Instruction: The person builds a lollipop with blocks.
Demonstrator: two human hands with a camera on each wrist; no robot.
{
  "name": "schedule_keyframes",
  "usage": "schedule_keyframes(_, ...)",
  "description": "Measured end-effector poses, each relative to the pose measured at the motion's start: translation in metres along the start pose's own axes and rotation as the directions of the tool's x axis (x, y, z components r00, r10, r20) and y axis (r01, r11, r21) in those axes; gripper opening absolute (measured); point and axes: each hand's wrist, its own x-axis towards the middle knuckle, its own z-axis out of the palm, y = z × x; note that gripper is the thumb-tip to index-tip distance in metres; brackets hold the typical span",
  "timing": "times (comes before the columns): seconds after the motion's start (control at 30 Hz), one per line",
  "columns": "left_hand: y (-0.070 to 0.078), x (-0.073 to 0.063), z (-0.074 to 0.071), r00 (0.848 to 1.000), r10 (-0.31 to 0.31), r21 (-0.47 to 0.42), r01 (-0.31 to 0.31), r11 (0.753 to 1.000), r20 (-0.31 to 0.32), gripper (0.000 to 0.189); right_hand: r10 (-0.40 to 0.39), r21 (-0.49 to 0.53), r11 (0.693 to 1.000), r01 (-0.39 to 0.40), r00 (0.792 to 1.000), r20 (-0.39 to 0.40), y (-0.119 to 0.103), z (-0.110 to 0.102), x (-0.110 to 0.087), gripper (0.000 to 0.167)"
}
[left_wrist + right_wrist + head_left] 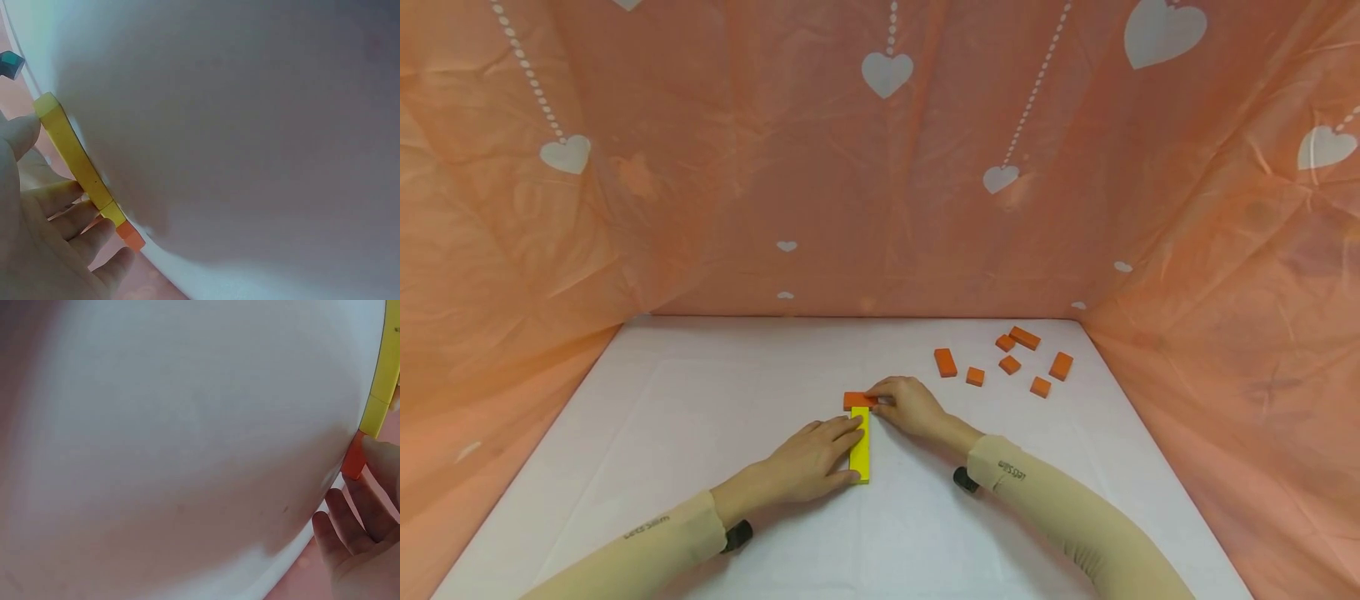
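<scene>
A row of yellow blocks [860,450], a longer one and a short one end to end, lies on the white table, pointing away from me. Across its far end sits an orange block [855,400]. My left hand [811,458] lies against the row's left side, fingers fairly straight and touching the yellow, thumb by the near end. With thumb and fingers, my right hand [913,408] pinches the orange block's right end and partly covers it. In the right wrist view, the orange block [354,456] meets the short yellow block [374,415].
Several loose orange blocks, long ones [945,362] and short ones [975,377], lie scattered at the table's back right. A peach curtain [865,200] with white hearts hangs behind the table and along both sides.
</scene>
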Motion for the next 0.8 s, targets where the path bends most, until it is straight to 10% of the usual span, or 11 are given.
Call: schedule_keyframes(0.8, -0.0048, 0.0056, -0.0029, 1.0, -0.022, -0.055, 0.023, 0.998, 0.011, 0.065, 0.018, 0.074, 0.997, -0.013, 0.998, -0.059, -0.0001, -0.0072, -0.0058, 0.035)
